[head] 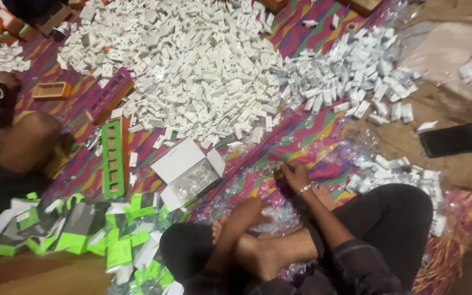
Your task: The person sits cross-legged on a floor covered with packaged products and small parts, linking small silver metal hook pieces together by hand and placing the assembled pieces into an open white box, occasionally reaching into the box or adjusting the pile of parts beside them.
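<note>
The person is sitting cross-legged on the patterned mat (301, 136). The right hand (295, 173) is reaching forward, fingers curled together and pinching at the clear plastic wrappers (271, 166) lying just at its 9 o'clock. The left hand (247, 214) is resting loosely closed over the crossed feet; what it is holding cannot be told. The open white box (188, 170) is lying at 9 o'clock from the right hand, its long axis running 8 to 2 o'clock, nearer the left hand. The white plug pile (192, 65) is lying at 11 o'clock.

You're in a floor-level packing workshop: a heap of white plugs (192, 65) on the striped mat (296, 38), flat cartons (83, 229) just below it.
</note>
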Available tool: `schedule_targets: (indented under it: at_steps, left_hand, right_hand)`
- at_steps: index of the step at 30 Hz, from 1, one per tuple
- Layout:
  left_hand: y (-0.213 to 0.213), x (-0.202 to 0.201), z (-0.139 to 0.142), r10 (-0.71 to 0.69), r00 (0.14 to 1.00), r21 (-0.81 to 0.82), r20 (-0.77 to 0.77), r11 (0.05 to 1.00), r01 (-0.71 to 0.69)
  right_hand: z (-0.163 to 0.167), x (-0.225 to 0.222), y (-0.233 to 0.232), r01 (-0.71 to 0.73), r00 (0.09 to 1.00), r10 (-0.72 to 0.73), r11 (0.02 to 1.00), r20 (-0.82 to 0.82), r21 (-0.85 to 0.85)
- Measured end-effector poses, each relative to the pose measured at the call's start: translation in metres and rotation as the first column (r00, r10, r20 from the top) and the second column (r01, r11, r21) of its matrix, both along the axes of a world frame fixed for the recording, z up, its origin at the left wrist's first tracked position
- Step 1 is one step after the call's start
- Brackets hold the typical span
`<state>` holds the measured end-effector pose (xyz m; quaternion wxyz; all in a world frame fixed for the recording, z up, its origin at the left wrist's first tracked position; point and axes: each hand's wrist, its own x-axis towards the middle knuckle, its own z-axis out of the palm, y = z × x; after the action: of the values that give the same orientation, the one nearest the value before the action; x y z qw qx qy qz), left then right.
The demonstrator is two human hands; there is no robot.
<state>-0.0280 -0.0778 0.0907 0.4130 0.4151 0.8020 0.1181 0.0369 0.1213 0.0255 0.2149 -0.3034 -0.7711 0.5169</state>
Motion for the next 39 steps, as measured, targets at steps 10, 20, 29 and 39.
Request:
schedule_targets:
  at_steps: [10,20,29,39]
  left_hand:
    - [-0.066,-0.127,-0.021,0.729,0.536,0.625,-0.426,0.665,-0.408]
    - [-0.083,-0.131,-0.052,0.576,0.531,0.323,-0.622,0.806,-0.496]
    - [-0.084,-0.121,-0.052,0.792,0.405,0.766,-0.456,0.581,-0.275]
    - [-0.058,-0.115,-0.023,0.918,0.334,0.864,-0.216,0.339,-0.373]
  right_hand:
    - [-0.005,0.0,-0.005,0.007,1.0,-0.007,1.0,0.016,-0.008]
    - [-0.002,0.0,-0.009,-0.021,0.986,0.031,0.998,0.161,-0.062]
    - [-0.001,-0.003,-0.007,-0.058,0.998,0.06,0.995,0.019,-0.082]
    - [0.004,-0.004,-0.006,-0.092,0.989,0.1,0.993,0.106,-0.072]
